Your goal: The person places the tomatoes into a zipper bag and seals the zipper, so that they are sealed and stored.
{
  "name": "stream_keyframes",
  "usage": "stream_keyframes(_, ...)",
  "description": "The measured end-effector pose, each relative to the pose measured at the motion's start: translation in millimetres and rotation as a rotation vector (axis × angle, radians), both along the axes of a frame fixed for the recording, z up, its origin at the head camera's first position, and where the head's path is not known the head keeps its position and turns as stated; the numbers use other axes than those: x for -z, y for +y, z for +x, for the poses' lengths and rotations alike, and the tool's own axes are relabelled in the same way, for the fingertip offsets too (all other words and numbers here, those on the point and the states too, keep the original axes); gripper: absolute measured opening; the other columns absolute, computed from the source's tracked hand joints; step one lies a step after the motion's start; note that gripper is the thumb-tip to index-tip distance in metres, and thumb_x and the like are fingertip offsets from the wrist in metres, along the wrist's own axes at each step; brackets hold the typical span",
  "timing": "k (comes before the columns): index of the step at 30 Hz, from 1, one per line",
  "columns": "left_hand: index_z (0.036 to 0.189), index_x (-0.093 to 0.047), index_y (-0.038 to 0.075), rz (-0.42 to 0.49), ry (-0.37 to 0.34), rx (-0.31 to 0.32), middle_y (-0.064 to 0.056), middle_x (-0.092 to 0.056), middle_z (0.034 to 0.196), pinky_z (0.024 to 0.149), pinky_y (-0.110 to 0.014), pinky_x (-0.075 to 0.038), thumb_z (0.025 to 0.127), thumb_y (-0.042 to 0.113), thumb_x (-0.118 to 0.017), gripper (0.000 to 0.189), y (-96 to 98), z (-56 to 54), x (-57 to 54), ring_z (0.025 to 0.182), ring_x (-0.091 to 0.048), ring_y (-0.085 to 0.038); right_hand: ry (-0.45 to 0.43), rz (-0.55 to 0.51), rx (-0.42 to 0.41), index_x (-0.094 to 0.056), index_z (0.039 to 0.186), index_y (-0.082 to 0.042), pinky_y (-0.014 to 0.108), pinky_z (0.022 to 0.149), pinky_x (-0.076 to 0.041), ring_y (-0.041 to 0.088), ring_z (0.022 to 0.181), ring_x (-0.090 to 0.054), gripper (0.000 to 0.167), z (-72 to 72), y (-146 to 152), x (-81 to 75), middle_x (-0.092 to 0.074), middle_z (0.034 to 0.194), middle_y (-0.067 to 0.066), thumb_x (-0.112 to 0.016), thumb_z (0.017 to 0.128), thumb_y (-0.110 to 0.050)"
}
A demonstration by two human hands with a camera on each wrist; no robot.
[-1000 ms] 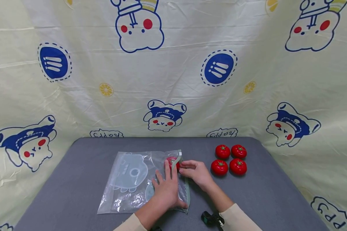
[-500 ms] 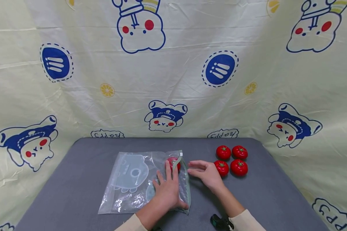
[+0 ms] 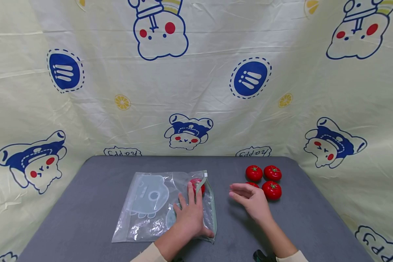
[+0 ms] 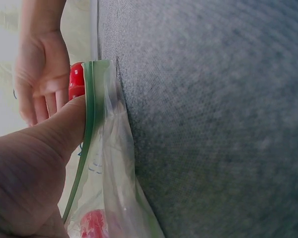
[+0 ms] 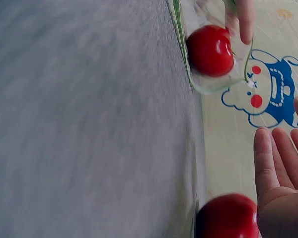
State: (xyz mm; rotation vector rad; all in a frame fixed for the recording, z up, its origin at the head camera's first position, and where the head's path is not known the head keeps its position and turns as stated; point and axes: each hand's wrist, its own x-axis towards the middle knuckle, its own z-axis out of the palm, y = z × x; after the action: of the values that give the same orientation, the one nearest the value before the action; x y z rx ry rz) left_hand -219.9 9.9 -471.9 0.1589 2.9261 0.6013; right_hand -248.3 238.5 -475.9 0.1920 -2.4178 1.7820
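Note:
A clear zip bag (image 3: 150, 231) with a green zip edge lies on the grey table, a tomato (image 3: 196, 185) inside near its mouth. My left hand (image 3: 189, 218) rests on the bag with its fingers spread, and the thumb touches the zip edge. In the right wrist view, the bag's mouth gapes around the tomato (image 5: 211, 51). My right hand (image 3: 253, 202) is in the air to the right of the bag, fingers extended, holding nothing. It partly hides one of several tomatoes (image 3: 272, 190) grouped at the right.
A patterned cloth (image 3: 196, 87) hangs behind the grey table (image 3: 85, 203). The tomatoes stand close together, right of the bag. A dark wrist device (image 3: 261, 255) sits by the right sleeve (image 3: 293, 257).
My right hand has moved right, from the bag's mouth toward the tomato group. My left hand, the bag and the tomato inside it have kept their places.

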Motion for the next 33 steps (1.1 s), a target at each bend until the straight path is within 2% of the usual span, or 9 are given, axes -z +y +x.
stream_keyframes(10, 0.162, -0.02, 0.015, 0.007, 0.016, 0.009, -0.016, 0.003, 0.173, 0.113, -0.078, -0.026, 0.045, 0.057, -0.1, 0.148, -0.7, 0.7, 0.4, 0.15, -0.019, -0.06, 0.071, 0.035, 0.149, -0.072, 0.122, -0.004, 0.012, 0.084, -0.056, 0.0, 0.094, -0.073, 0.039, 10.6, 25.9, -2.5, -0.078, 0.112, 0.01, -0.081, 0.09, -0.024)
stream_keyframes(14, 0.162, -0.019, 0.015, 0.011, 0.013, 0.011, -0.017, 0.003, 0.173, 0.113, -0.078, -0.026, 0.046, 0.057, -0.1, 0.147, -0.3, 0.7, 0.8, 0.15, -0.018, -0.06, 0.095, 0.052, 0.205, -0.073, 0.121, -0.005, 0.011, 0.083, -0.055, -0.002, 0.093, -0.073, 0.037, 10.5, 36.2, -2.4, -0.079, 0.109, 0.004, -0.081, 0.09, -0.025)
stream_keyframes(20, 0.162, -0.02, 0.015, 0.008, 0.01, 0.008, -0.017, 0.004, 0.173, 0.113, -0.078, -0.025, 0.046, 0.057, -0.1, 0.147, -0.6, 2.2, 0.4, 0.15, -0.018, -0.06, 0.162, 0.041, 0.285, -0.076, 0.114, -0.003, 0.011, 0.081, -0.056, -0.003, 0.088, -0.072, 0.03, 9.2, 49.1, -2.6, -0.079, 0.104, 0.004, -0.082, 0.088, -0.017)
stream_keyframes(25, 0.162, -0.02, 0.015, 0.011, 0.005, 0.003, -0.017, 0.004, 0.173, 0.114, -0.078, -0.025, 0.047, 0.056, -0.101, 0.146, -0.1, 1.8, -0.3, 0.151, -0.018, -0.06, 0.199, 0.056, 0.381, -0.078, 0.108, -0.005, 0.01, 0.075, -0.056, -0.004, 0.082, -0.071, 0.024, 7.0, 59.3, -2.2, -0.079, 0.097, -0.002, -0.083, 0.087, -0.013)
stream_keyframes(31, 0.163, -0.02, 0.016, 0.001, 0.005, -0.006, -0.016, 0.004, 0.173, 0.114, -0.077, -0.025, 0.046, 0.056, -0.101, 0.147, 0.7, 1.2, 0.1, 0.151, -0.018, -0.059, 0.223, 0.072, 0.439, -0.078, 0.106, -0.005, 0.009, 0.073, -0.054, -0.002, 0.078, -0.07, 0.022, 2.7, 72.6, 0.2, -0.078, 0.094, -0.002, -0.084, 0.086, -0.01)
stream_keyframes(33, 0.163, -0.019, 0.016, -0.001, 0.009, -0.008, -0.016, 0.003, 0.173, 0.114, -0.077, -0.025, 0.046, 0.056, -0.101, 0.148, 1.0, 1.2, 0.0, 0.151, -0.018, -0.059, 0.218, 0.086, 0.462, -0.078, 0.107, -0.006, 0.008, 0.073, -0.053, -0.002, 0.079, -0.069, 0.023, 1.6, 76.8, 1.2, -0.077, 0.093, -0.006, -0.084, 0.086, -0.012)
